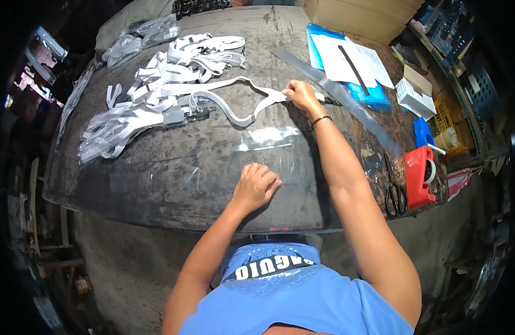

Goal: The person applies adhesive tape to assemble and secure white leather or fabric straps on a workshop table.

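Note:
My right hand [302, 95] reaches out over the table, its fingers pinched on a white strap [240, 119]. The strap loops back leftward toward a tangled pile of similar white straps [173, 70]. A dark end piece [331, 101] shows just right of that hand. Nearer the front edge, my left hand [256, 187] rests with its fingers curled in; what they hold, if anything, is hidden. Clear shiny plastic [268, 138] lies just beyond it. Bundled straps in clear plastic [115, 131] lie at the left, with grey and dark parts at their ends.
A long translucent strip [346, 100] crosses the right side. Papers [344, 61] lie over a blue plastic pack [372, 97]. Black scissors [395, 195] and a red tape dispenser [418, 178] sit near the right edge. An open white box [415, 97] stands farther back.

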Motion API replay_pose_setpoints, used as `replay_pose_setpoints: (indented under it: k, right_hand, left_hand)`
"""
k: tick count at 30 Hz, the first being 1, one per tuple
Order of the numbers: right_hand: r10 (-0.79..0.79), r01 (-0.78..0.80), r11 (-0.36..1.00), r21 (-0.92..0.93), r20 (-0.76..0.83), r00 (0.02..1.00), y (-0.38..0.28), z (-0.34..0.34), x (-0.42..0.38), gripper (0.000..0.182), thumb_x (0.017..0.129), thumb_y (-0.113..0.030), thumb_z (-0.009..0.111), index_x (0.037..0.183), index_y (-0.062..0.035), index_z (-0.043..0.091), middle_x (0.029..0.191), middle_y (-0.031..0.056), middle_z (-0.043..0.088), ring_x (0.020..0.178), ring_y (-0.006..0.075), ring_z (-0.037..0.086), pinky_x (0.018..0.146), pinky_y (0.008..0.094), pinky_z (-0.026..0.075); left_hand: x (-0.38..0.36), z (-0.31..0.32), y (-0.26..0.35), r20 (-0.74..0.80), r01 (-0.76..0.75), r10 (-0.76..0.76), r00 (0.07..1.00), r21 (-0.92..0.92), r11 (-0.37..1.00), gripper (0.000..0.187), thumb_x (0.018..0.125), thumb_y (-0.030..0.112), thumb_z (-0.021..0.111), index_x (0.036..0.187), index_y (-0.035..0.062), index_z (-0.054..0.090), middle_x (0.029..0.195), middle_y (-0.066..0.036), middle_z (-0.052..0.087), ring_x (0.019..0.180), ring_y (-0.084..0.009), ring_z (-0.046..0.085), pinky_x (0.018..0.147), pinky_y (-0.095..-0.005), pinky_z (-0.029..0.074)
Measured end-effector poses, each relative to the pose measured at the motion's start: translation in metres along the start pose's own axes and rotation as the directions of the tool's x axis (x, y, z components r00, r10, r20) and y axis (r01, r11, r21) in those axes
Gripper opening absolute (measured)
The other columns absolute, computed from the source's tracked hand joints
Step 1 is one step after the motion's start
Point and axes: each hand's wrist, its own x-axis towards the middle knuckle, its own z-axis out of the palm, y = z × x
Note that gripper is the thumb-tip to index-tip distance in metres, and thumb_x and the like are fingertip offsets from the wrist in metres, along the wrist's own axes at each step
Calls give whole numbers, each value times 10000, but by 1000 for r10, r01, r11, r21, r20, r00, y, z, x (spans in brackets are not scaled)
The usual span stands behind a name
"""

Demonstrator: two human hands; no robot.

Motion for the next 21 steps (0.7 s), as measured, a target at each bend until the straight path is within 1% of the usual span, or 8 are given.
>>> replay_pose_setpoints:
  k: [1,2,4,5,6,10,12,21]
  right_hand:
    - [50,-43,997,-60,121,991,5,4,10,254,795,-254,719,877,-17,674,887,210,699,886,366,680,760,424,511]
    - [49,-42,997,-58,131,990,11,9,17,254,795,-254,719,877,-17,674,887,210,699,886,366,680,760,424,511]
    - [111,-86,986,-139,183,977,13,14,23,250,737,-249,739,837,-27,679,868,210,702,863,359,686,759,419,517]
    - [135,-115,988,-103,211,968,16,13,26,241,698,-236,738,814,-33,679,834,203,700,832,349,688,755,410,519]
    - [137,-125,990,-70,225,965,17,12,27,233,686,-226,739,797,-30,677,817,194,701,813,341,688,750,405,521]
    - [168,-155,985,-71,248,954,14,8,28,245,677,-231,744,800,-28,681,819,198,703,819,336,692,750,400,523]
    - [184,-172,983,-67,255,949,14,9,28,248,674,-232,745,801,-28,684,821,201,703,822,334,693,751,399,524]
    - [200,-189,980,-65,284,938,11,6,28,254,667,-240,740,800,-31,684,812,200,701,813,325,694,756,399,525]
  left_hand:
    - [0,0,1,7,1,-1,1000,11,1000,119,809,192,740,834,105,662,831,-42,570,874,-249,539,845,-387,403]
    - [1,-1,1,16,4,-5,1000,21,1000,123,807,192,743,832,104,662,830,-43,568,874,-247,540,847,-388,404]
    - [3,-2,0,32,30,-30,999,24,999,130,807,202,744,828,104,660,827,-43,563,882,-245,543,855,-389,403]
    - [3,-2,0,37,34,-35,999,8,999,132,808,207,743,830,105,661,830,-44,561,884,-244,543,858,-389,402]
    - [3,-2,1,45,37,-37,998,-8,999,134,808,211,743,832,107,661,833,-45,560,886,-244,543,860,-389,402]
    - [5,-4,1,80,49,-49,996,-2,999,138,810,218,741,841,109,664,843,-43,559,890,-243,542,866,-390,398]
    - [5,-4,1,49,30,-30,998,-9,1000,146,810,218,733,812,116,628,835,-39,553,883,-240,543,848,-394,402]
    - [5,-5,1,52,43,-42,998,-23,999,146,808,221,735,821,116,634,838,-35,553,891,-235,541,877,-394,399]
